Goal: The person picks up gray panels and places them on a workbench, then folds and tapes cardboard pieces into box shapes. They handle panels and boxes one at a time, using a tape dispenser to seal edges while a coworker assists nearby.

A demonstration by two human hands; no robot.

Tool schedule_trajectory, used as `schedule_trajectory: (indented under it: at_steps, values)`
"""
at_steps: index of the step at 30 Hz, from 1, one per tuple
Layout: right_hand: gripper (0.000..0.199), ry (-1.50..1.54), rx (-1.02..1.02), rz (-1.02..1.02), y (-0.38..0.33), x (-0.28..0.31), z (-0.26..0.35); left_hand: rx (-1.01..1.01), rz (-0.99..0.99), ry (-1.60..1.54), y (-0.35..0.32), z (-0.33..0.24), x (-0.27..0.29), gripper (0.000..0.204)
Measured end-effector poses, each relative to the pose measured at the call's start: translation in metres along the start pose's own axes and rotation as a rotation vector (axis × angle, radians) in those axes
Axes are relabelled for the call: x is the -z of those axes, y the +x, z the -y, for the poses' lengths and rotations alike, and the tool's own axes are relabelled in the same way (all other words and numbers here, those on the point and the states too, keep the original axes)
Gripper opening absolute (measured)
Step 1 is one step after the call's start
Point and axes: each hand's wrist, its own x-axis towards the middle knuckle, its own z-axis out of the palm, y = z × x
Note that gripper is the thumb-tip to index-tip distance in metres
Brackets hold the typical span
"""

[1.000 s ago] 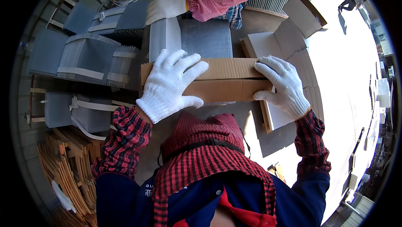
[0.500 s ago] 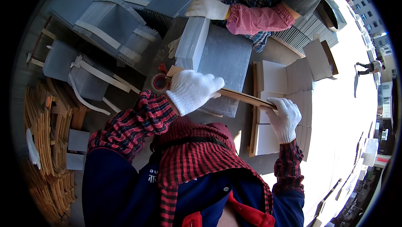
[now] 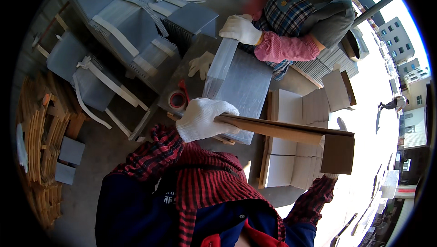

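Outdoors on a sunlit concrete yard, a grey surface [image 3: 191,71] carries the work. I hold a flattened cardboard box [image 3: 291,131] above it, edge-on to my view, its long axis running from my left down toward my right, nearly level, with one brown flap [image 3: 337,154] hanging at the right end. My left hand [image 3: 202,118] in its white glove has the fingers clamped over the left end of the cardboard — that grip seems to keep the sheet steady. My right hand is hidden behind the flap, only the plaid sleeve [image 3: 314,194] shows, so I cannot tell how those fingers stand.

Just beyond the cardboard lies a stack of grey tiles [image 3: 243,85], which another person's gloved hand [image 3: 240,29] steadies at its far end. A roll of red tape [image 3: 177,100] sits beside the stack, a loose white glove [image 3: 200,65] near it. Pale folded cartons [image 3: 291,160] lie below the cardboard — and strapped bundles of grey tiles [image 3: 123,33] stand to my left, with wooden pallets [image 3: 41,147] beyond.
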Motion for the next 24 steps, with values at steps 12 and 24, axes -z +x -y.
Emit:
schedule_trajectory:
  at_steps: [12, 24]
  values:
    - [0.011, -0.35, 0.75, 0.4, 0.052, -0.065, 0.081, 0.197, -0.363, 0.079, -0.043, 0.026, -0.08, 0.061]
    - [0.043, -0.417, 0.634, 0.41, 0.064, -0.132, 0.072, 0.516, -0.124, -0.265, -0.079, 0.081, -0.053, 0.042]
